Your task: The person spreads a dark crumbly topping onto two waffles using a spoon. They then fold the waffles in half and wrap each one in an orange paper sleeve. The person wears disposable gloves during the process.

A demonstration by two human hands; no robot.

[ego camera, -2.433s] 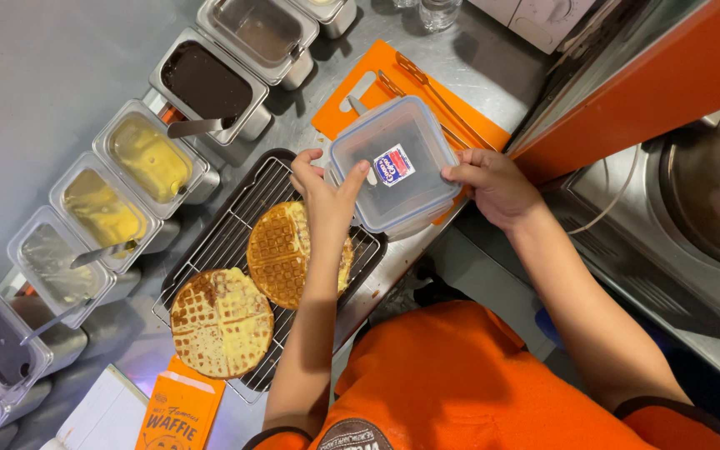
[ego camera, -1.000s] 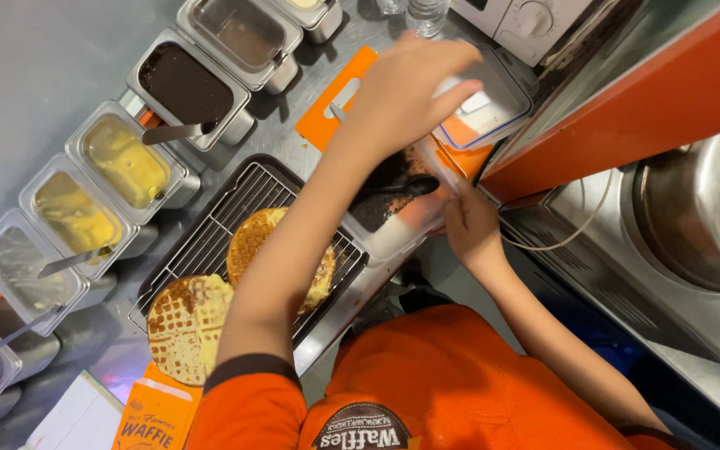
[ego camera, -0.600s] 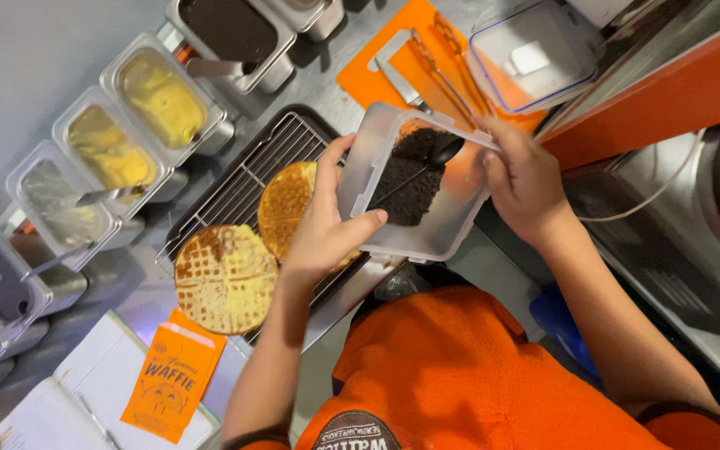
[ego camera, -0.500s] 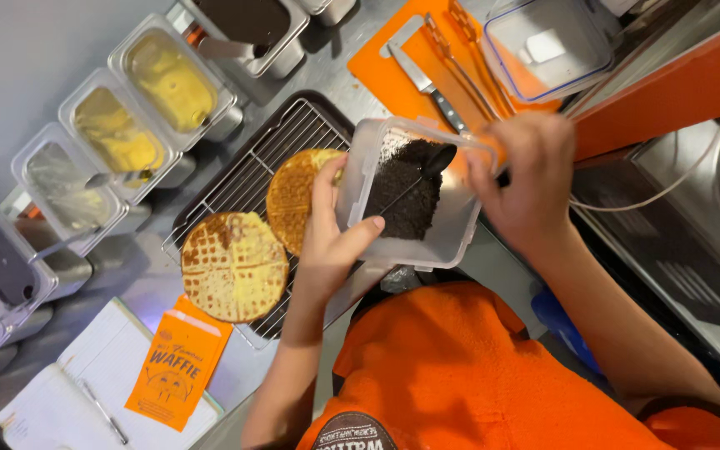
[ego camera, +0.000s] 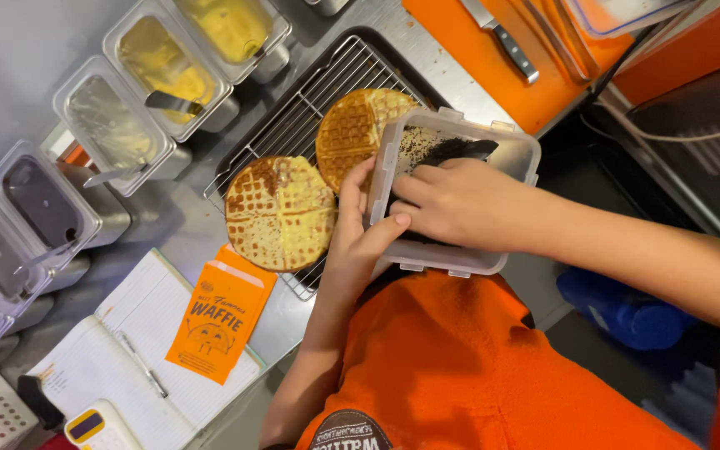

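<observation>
My left hand [ego camera: 362, 223] grips the near-left side of a clear plastic container [ego camera: 510, 158] holding dark crumbs, thumb over its rim. My right hand [ego camera: 468, 204] reaches inside the container, fingers down among the dark crumbs [ego camera: 452, 150]; whether it pinches any is hidden. The container hovers at the edge of a wire rack [ego camera: 310, 108]. Two round waffles lie on the rack: one golden [ego camera: 356, 125], partly under the container, and one paler with a brown patch [ego camera: 281, 212].
A row of steel tubs with yellow and dark fillings and spoons [ego camera: 139, 83] lines the left. An orange cutting board with a knife [ego camera: 506, 50] lies at the top. An orange paper sleeve [ego camera: 214, 321], an open notebook with a pen [ego camera: 139, 367] and a calculator [ego camera: 93, 425] sit at lower left.
The lid came off the container and was set aside at the top right. The container came down beside the waffles, and my right hand went into it.
</observation>
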